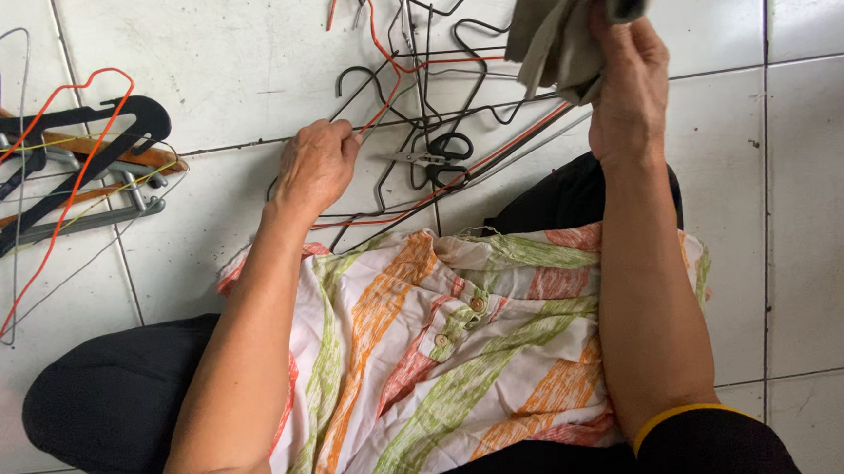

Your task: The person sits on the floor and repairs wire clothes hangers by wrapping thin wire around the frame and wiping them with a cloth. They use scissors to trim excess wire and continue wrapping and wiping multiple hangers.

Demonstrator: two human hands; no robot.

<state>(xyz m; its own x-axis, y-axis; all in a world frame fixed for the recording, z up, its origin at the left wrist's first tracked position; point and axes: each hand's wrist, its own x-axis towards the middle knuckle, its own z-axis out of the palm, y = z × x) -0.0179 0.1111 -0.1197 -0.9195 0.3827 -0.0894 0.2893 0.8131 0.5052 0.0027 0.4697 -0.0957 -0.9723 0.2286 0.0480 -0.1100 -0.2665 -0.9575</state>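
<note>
My left hand [315, 165] reaches down to the floor and pinches a wire hanger [375, 103] at the edge of a tangled pile of black and red wire hangers [431, 70]. Up at the top of the view, my right hand [627, 78] grips a bunched grey-beige cloth [560, 24]. A patterned shirt [449, 362] with orange, green and red stripes and small buttons lies spread over my lap. Small black-handled scissors [437, 156] lie among the hangers between my two hands.
A second heap of hangers [46, 162], black plastic, wooden and orange wire ones, lies on the white tiled floor [216, 64] at the left. My legs in black trousers [110, 402] are crossed below the shirt. More white tiles extend to the right.
</note>
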